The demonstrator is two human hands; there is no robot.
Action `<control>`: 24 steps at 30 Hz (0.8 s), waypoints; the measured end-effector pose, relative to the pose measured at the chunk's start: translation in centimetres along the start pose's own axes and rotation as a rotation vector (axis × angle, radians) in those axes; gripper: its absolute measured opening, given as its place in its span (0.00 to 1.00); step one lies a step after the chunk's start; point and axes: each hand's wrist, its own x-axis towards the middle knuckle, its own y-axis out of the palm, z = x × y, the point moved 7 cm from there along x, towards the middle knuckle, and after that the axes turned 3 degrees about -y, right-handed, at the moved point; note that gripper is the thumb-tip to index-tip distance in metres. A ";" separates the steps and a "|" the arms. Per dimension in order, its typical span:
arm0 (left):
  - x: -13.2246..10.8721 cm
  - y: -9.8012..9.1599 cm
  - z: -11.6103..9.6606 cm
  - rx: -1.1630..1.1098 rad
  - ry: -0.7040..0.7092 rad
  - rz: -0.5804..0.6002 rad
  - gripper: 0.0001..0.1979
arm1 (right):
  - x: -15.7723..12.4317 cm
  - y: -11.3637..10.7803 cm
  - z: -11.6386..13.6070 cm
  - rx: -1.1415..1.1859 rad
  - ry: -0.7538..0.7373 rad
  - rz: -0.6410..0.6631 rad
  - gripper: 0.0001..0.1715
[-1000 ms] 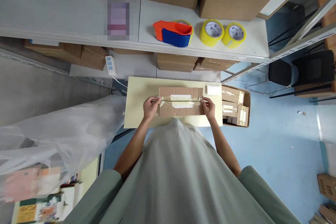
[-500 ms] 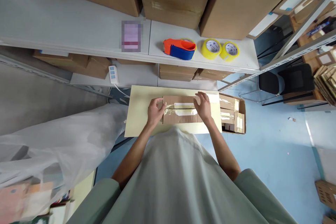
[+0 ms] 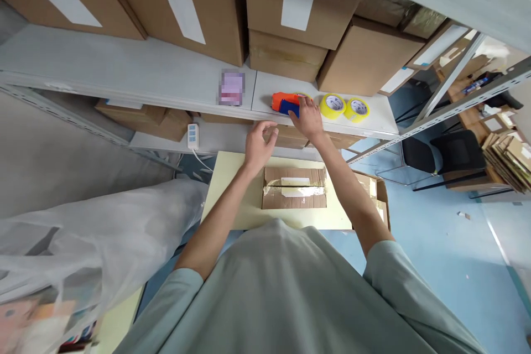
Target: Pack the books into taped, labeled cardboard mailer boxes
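Observation:
My right hand (image 3: 309,118) reaches up to the shelf, its fingers and thumb around the right end of an orange and blue tape dispenser (image 3: 286,104). The dispenser still lies on the shelf near its front edge. In front of the lower shelf, my left hand (image 3: 259,146) hovers with nothing in it, fingers curved and thumb apart. A flat cardboard box (image 3: 294,202) rests on the cream table (image 3: 224,199), below and between my forearms. Clear tape runs along its middle seam and over white labels.
Two yellow tape rolls (image 3: 333,105) stand right of the dispenser, and a blurred pinkish item (image 3: 231,88) lies to its left. Large cartons (image 3: 199,16) line the shelf (image 3: 166,74). A power strip (image 3: 193,136) sits lower left. An open carton (image 3: 384,199) of small boxes stands beside the table.
Both hands have left the cardboard box. My right hand has moved up to the tape dispenser, my left hand up toward the shelf. The view has tilted upward.

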 end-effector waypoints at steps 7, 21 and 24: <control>-1.4 -2.6 -1.4 -0.017 0.029 -0.030 0.09 | 2.9 2.7 -1.5 -0.101 0.105 0.131 0.37; -6.5 -7.8 -0.1 -0.128 -0.041 -0.077 0.17 | -13.1 -3.2 6.8 -0.126 -0.166 0.253 0.45; -7.9 -8.4 -1.6 -0.142 -0.035 -0.036 0.17 | -15.9 -4.9 8.3 -0.183 -0.203 0.256 0.42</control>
